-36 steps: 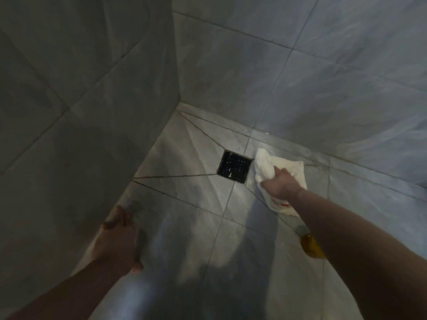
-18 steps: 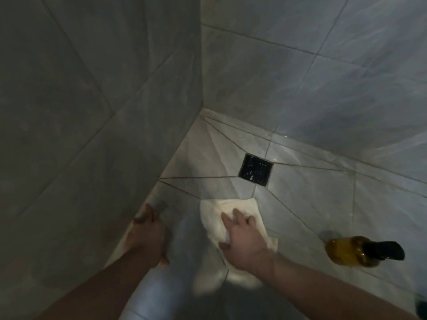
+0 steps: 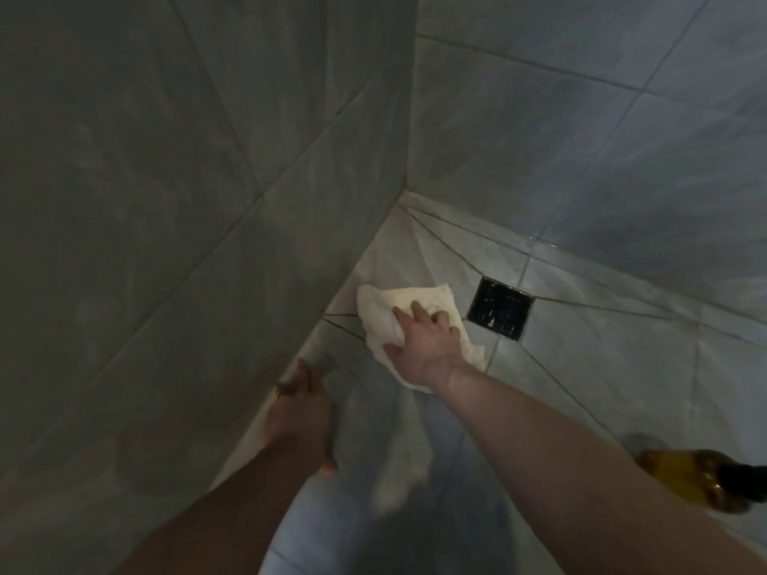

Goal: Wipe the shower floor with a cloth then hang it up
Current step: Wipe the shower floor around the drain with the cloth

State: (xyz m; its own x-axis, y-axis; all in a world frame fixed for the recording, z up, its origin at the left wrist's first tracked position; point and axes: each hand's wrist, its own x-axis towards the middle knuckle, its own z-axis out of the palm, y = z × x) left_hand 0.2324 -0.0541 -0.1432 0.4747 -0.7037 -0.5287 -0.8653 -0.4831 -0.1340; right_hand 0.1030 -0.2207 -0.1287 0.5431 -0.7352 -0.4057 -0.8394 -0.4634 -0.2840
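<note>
Right hand (image 3: 427, 346): spread flat, palm down, pressing the cloth against the tile — not gripping it, fingers wide.
Cloth (image 3: 398, 313): white, bunched under the palm, lying on the shower floor (image 3: 602, 388) near the corner, between the left wall (image 3: 166, 242) and the drain.
Left hand (image 3: 301, 421): planted on the floor where it meets the wall, apparently as a brace; fingers in shadow, so their spread cannot be told; it holds nothing visible.
Drain (image 3: 500, 307): dark square grate just beside the cloth's right edge.
Bottle (image 3: 701, 479): amber, dark cap, lying on its side near the right forearm.

Risks, as judged: a loose cloth edge may catch on the grate; the forearm's return sweep may knock the bottle rolling; on a possibly wet tile the bracing hand may slip — weight seems to rest on it.
</note>
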